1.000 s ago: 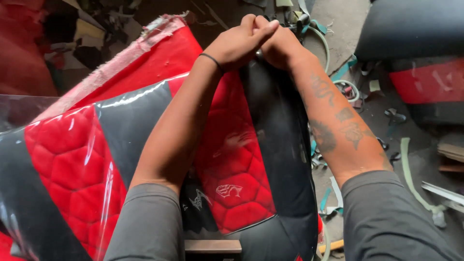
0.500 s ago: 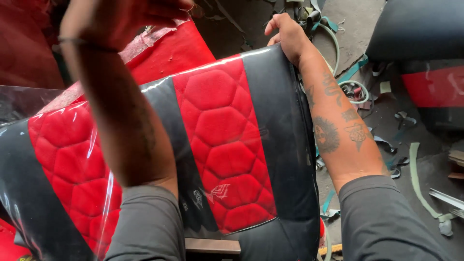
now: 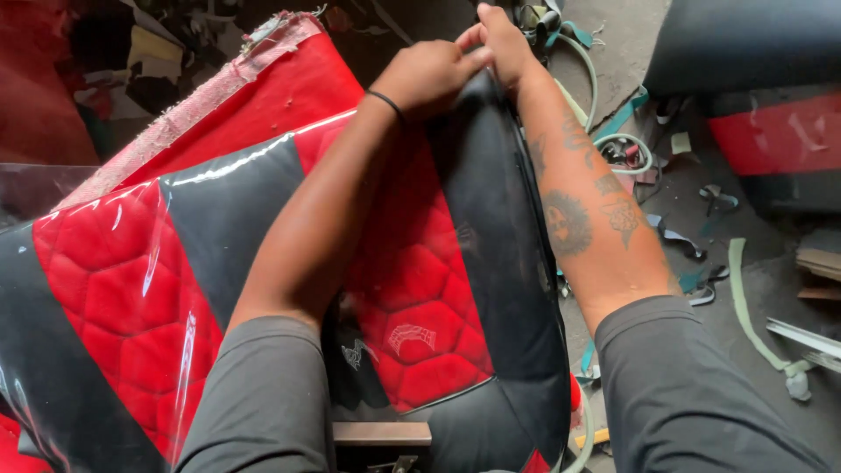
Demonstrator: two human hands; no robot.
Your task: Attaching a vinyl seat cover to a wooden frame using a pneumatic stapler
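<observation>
At the far left of the frame a red and black seat cover wrapped in clear plastic point(image 3: 114, 280) lies glossy, its red part quilted in hexagons. Above it, toward the upper left, a plain red panel with a frayed pale edge point(image 3: 263, 83) slants up. In the middle sits the quilted seat cover point(image 3: 420, 289), red hexagons down its centre and a black band along its right side, reaching from the bottom edge to the top centre. The left hand point(image 3: 429, 74), a dark band at its wrist, is curled closed on the top edge of this cover at the upper middle. Just right of it and touching it, the right hand point(image 3: 499, 39) pinches the same edge with fingers pressed together; the forearm below is tattooed. Further right the floor point(image 3: 701, 219) is strewn with green strips and scraps, and a black and red seat cushion point(image 3: 762, 96) fills the upper right corner
</observation>
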